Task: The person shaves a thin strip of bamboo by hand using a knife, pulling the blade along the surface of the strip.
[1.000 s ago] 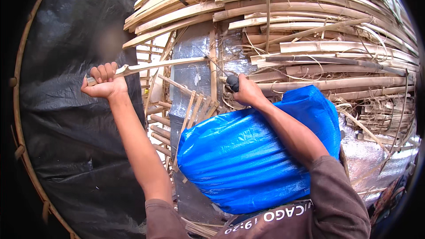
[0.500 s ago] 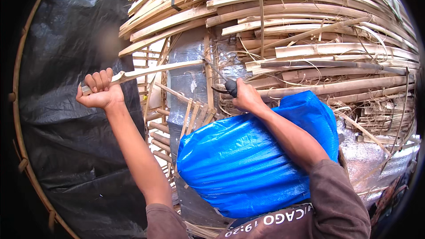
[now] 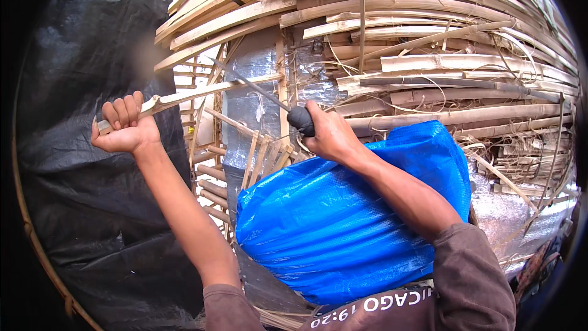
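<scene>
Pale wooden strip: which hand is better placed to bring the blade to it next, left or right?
Right, probably: the right hand grips the dark-handled blade, which crosses the strip in this view, though contact is unclear. The left hand is closed around the strip's left end.

Split bamboo strips (image 3: 441,62) lie piled on silvery sheeting (image 3: 499,224).

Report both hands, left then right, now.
Left hand: closed, holding one end of a pale wooden strip.
Right hand: closed, holding a black-handled knife by its handle.
</scene>
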